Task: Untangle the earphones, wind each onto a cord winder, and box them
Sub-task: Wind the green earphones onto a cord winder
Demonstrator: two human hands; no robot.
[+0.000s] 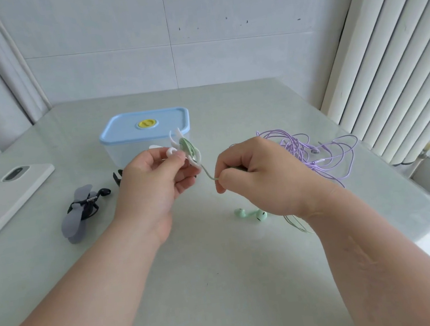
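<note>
1. A clear box with a pale blue lid [128, 131] stands closed toward the far side of a pale green table [223, 283], set back from the wall.
2. Just in front of the box, the left hand [156, 178] is raised off the table. Its thumb and fingers are curled round a white winder [174, 142], which has turns of green cord [208, 173] round its middle.
3. In front of the box and a little to its right, the right hand [259, 176] pinches that cord between thumb and forefinger, with the other fingers curled in. A short length of cord runs between the two hands.
4. Nearer the person than the box, the green earbuds [251, 214] lie on the table beside the right wrist.
5. To the right of the box and well apart from it, the purple earphones [315, 147] lie in a loose tangle (their loops reach toward the table's right edge).
6. To the left of the box and nearer the person, a grey winder [76, 223] wrapped with black earphones lies flat.
7. Farther left of the box, a white phone [7, 202] lies face down near the left edge.
8. A wide stretch of tabletop shows between the forearms, running from below the hands toward the person.
</note>
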